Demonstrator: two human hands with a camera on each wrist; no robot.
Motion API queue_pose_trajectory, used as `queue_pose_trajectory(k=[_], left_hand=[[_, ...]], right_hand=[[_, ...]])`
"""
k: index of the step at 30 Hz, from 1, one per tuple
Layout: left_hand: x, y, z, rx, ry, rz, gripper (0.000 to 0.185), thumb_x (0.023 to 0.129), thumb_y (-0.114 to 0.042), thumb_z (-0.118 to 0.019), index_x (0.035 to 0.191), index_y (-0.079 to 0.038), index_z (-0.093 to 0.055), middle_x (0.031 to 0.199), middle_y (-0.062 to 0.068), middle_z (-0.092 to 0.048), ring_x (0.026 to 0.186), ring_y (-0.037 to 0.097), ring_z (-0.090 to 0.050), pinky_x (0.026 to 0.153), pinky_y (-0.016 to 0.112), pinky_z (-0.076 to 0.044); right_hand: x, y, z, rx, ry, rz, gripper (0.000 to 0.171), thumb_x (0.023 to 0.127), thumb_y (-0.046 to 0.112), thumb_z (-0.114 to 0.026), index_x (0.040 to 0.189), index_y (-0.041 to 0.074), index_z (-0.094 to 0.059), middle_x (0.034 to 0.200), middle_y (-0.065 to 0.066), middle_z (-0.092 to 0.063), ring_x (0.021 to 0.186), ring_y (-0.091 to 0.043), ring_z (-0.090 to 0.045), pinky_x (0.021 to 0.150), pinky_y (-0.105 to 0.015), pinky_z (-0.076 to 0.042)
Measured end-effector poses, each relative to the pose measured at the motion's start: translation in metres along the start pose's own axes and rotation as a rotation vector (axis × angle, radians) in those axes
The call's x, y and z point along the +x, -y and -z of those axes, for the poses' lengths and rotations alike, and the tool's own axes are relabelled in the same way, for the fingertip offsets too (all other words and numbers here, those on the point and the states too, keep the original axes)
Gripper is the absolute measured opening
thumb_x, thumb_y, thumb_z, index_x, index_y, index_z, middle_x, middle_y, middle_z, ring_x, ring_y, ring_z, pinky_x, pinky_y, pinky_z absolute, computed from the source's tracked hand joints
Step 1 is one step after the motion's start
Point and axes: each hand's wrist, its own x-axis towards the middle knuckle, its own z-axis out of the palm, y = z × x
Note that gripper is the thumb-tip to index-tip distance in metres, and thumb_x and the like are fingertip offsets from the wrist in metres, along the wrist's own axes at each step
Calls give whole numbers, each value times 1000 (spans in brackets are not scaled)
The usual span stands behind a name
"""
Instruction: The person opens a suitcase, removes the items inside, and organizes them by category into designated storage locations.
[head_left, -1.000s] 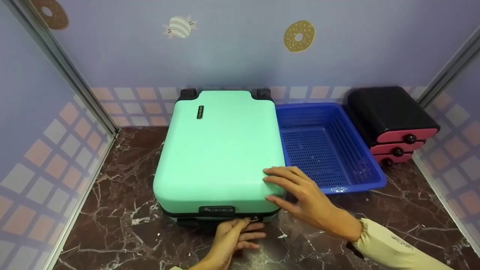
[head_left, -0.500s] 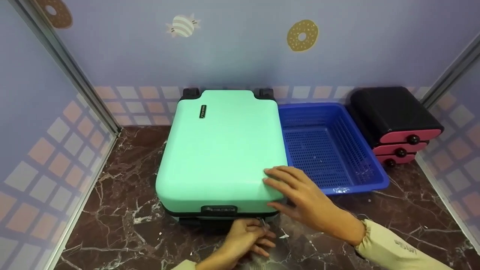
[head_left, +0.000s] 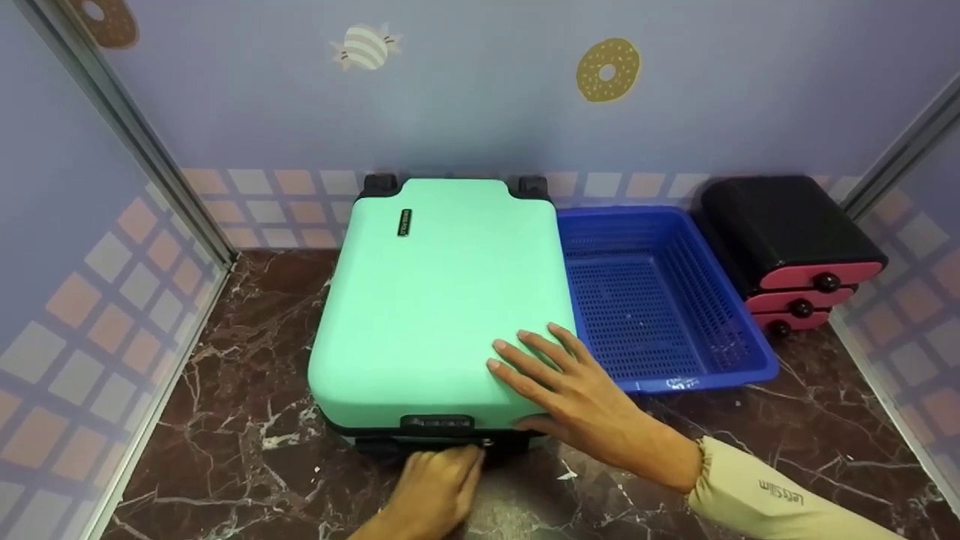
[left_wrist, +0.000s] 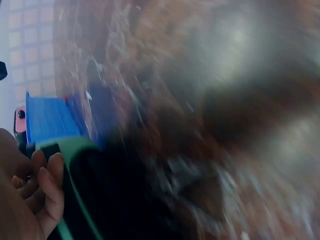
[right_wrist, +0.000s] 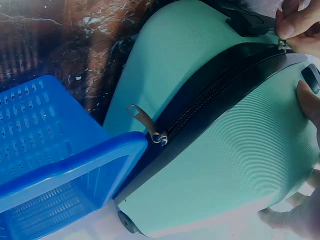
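A mint-green hard-shell suitcase (head_left: 442, 300) lies flat on the marbled surface, its lid down. At its front side, my left hand (head_left: 439, 484) pinches a zipper pull (right_wrist: 282, 44) between thumb and finger, as the right wrist view shows. My right hand (head_left: 574, 390) rests on the lid's front right corner with fingers spread and the thumb down by the front edge. A second zipper pull (right_wrist: 144, 120) hangs loose along the suitcase's side, beside the basket. The closed zip line (right_wrist: 205, 97) runs between the two pulls. In the left wrist view, curled fingers (left_wrist: 50, 192) appear beside the dark suitcase side.
A blue perforated basket (head_left: 750, 360) stands against the suitcase's right side. Beyond it is a black drawer box (head_left: 802, 221) with pink fronts and round black knobs. A patterned wall (head_left: 480, 97) rises close behind, with side panels left and right.
My left hand moves slightly right, then back left along the suitcase's front. My right hand shifts left, and its fingers spread further onto the lid. The suitcase stays in place.
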Motion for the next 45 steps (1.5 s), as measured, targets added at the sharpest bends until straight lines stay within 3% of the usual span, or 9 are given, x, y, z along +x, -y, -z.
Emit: queue_pose_trajectory(k=[6, 10, 15, 21, 23, 29, 36, 40, 45], left_hand=[[-30, 45, 48, -48, 61, 85, 6, 86, -2, -69, 82, -7, -71, 60, -6, -63, 50, -13, -37, 45, 0, -35], [-45, 75, 78, 59, 44, 127, 6, 83, -3, -72, 83, -8, -72, 64, -6, -67, 50, -15, -41, 45, 0, -37], [-49, 102, 103, 192, 51, 157, 17, 82, -10, -76, 72, -21, -68, 61, -18, -58, 52, -11, -43, 45, 10, -39], [-43, 123, 126, 100, 207, 341, 11, 91, -26, -70, 96, -19, -75, 95, -2, -76, 75, 13, -71, 66, 25, -60], [-32, 133, 140, 42, 206, 440, 19, 95, -28, -64, 105, -15, -73, 104, 4, -75, 79, 15, -71, 75, 18, -58], [33, 167, 174, -211, 74, 632, 37, 100, -35, -54, 127, -10, -60, 117, 17, -67, 72, 8, -65, 62, 16, -56], [112, 181, 166, -488, 342, 727, 83, 97, -53, -52, 159, -21, -8, 159, 28, -19, 132, 50, -43, 91, 48, -57], [134, 183, 161, -386, 450, 722, 92, 93, -61, -53, 159, -29, 2, 163, 23, -7, 142, 52, -28, 105, 66, -39], [154, 192, 160, -348, 463, 670, 93, 90, -59, -61, 157, -38, 0, 166, 14, -5, 148, 47, -16, 110, 72, -28]], right_hand=[[-6, -3, 3, 14, 5, -19, 90, 71, 46, -84, 147, 17, -45, 151, -4, -47, 137, -28, -46, 115, -53, -33], [-8, -6, 7, 23, 2, -37, 90, 71, 45, -84, 147, 18, -45, 151, -3, -47, 136, -27, -47, 114, -52, -34], [-10, -7, 9, 45, -5, -60, 91, 70, 41, -86, 148, 17, -45, 151, -4, -47, 136, -28, -47, 115, -54, -32], [-10, -6, 9, 131, 27, -180, 88, 74, 46, -83, 149, 23, -43, 154, -10, -40, 140, -32, -40, 115, -62, -29], [-9, -5, 12, 209, 35, -308, 92, 72, 50, -82, 150, 23, -40, 155, -14, -35, 141, -35, -37, 113, -61, -33], [-9, 2, 20, 448, 51, -685, 107, 69, 53, -83, 156, 27, -26, 155, -18, -26, 137, -39, -40, 100, -53, -48], [-11, 2, 25, 694, 148, -883, 111, 67, 55, -84, 156, 34, -20, 155, -8, -35, 136, -26, -44, 104, -45, -47], [-10, -4, 24, 826, 183, -945, 119, 64, 53, -87, 156, 39, -14, 155, -6, -34, 134, -25, -47, 101, -43, -49], [-14, -6, 19, 670, 145, -793, 110, 67, 55, -84, 156, 34, -23, 161, -11, -25, 144, -35, -35, 109, -55, -41]])
